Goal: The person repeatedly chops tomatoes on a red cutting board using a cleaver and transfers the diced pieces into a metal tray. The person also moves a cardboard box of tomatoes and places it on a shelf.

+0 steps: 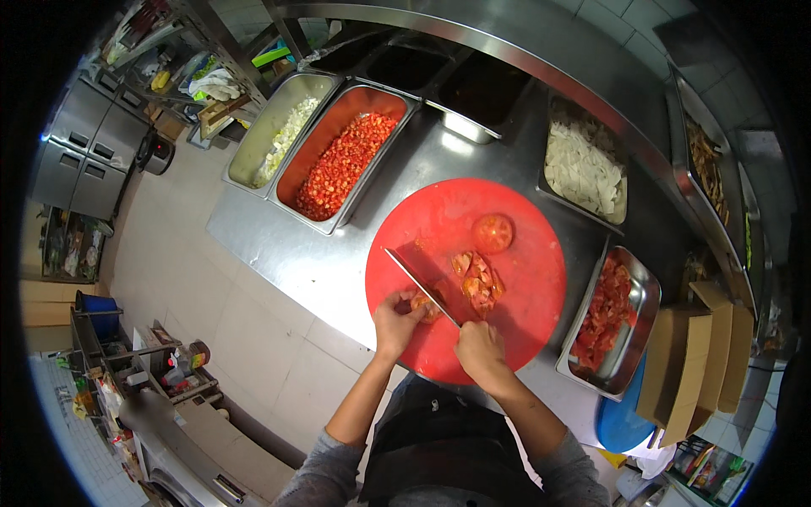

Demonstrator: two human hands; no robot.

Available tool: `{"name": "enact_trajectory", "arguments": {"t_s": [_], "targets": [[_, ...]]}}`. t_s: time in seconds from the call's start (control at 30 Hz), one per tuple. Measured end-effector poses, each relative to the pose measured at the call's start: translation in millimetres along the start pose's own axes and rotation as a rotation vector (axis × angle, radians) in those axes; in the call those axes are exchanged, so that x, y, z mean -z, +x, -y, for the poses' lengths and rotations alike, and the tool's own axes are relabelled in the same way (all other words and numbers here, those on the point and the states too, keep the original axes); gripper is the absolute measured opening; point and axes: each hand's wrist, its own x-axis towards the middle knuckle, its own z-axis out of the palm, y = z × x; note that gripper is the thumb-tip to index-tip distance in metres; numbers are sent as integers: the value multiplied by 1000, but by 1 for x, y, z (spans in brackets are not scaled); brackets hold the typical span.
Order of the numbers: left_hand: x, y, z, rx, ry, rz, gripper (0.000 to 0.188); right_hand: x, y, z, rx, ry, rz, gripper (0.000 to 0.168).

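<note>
My right hand (481, 352) grips the handle of a kitchen knife (421, 286), its blade slanting up and left over a round red cutting board (405, 218). With its fingertips, my left hand (397, 322) holds a piece of tomato (426, 307) against the near-left part of the board, right beside the blade. The blade partly hides that piece. To the right of the knife lies a small heap of cut tomato (480, 285). Farther back on the board rests a larger tomato piece (493, 233), its pale, patterned side facing up.
Steel pans of diced tomato (345, 166) and chopped white pieces (293, 133) stand at the back left. Right of the board are pans of white slices (583, 168) and tomato pieces (605, 310). A cardboard box (681, 367) and blue round lid or board (618, 421) sit near right.
</note>
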Motion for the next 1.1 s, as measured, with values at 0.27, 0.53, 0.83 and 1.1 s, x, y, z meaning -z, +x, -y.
{"name": "enact_trajectory", "arguments": {"t_s": [0.27, 0.53, 0.83, 1.1], "targets": [[-8, -27, 7, 63, -159, -51, 28, 8, -27, -15, -4, 142, -43, 17], [-10, -38, 15, 46, -25, -106, 30, 16, -44, -12, -35, 126, -10, 18], [-11, -41, 19, -25, -7, -121, 30, 3, -33, -7, -59, 50, 93, 17], [-4, -39, 23, -8, -34, -106, 24, -18, -13, -19, -48, 239, -52, 24]]}}
